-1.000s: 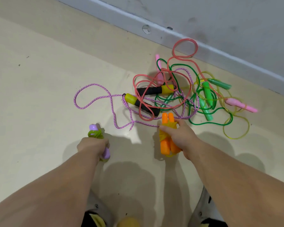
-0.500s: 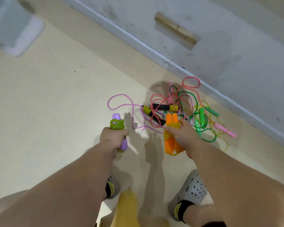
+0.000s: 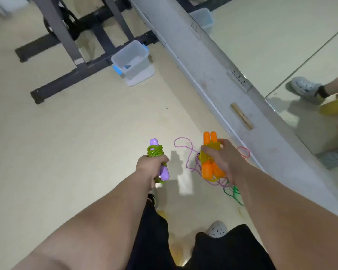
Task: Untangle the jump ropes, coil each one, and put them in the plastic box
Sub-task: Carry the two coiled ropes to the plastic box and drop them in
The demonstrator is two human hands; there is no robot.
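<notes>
- My left hand [image 3: 151, 168] grips the purple-handled rope [image 3: 157, 159], my right hand [image 3: 220, 157] the orange one [image 3: 209, 164].
- I should keep both coils tight on the way to the box [image 3: 134, 62].

Head view swung up: plastic box [image 3: 133, 61] now in frame. Left hand [image 3: 150, 166] with purple-handled bundle [image 3: 157, 158] and right hand [image 3: 220, 158] with orange-handled bundle [image 3: 210, 152] raised toward the plastic box. Floor tangle [image 3: 225, 184] now mostly hidden behind right arm.
</notes>
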